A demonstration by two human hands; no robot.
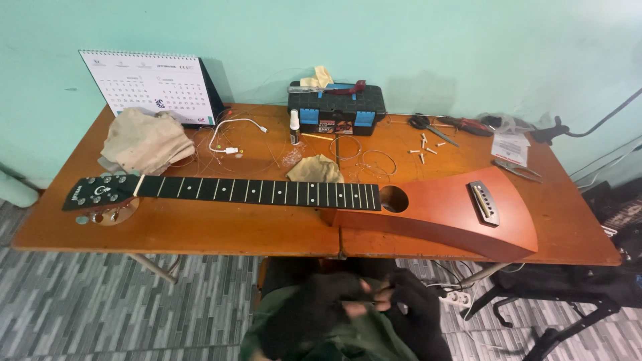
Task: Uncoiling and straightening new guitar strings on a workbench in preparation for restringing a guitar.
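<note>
A string-less travel guitar lies flat across the wooden table [200,234]. Its reddish wedge-shaped body [461,217] points right, the black fretboard [261,191] runs left, and the headstock [97,192] is at the far left. Both my hands wear dark fingerless gloves and are low in my lap, below the table's front edge. My left hand [321,304] and my right hand [416,309] meet fingertip to fingertip. They are blurred, so what is pinched between them cannot be made out. Neither hand touches the guitar.
At the back stand a desk calendar [150,83] and a black toolbox [336,108]. Also on the table are a beige cloth [144,140], a white cable [231,137], a small bottle [294,127], coiled strings [364,157], white bridge pins [422,148], scissors [428,126] and pliers [518,170]. A power strip [456,298] lies on the floor.
</note>
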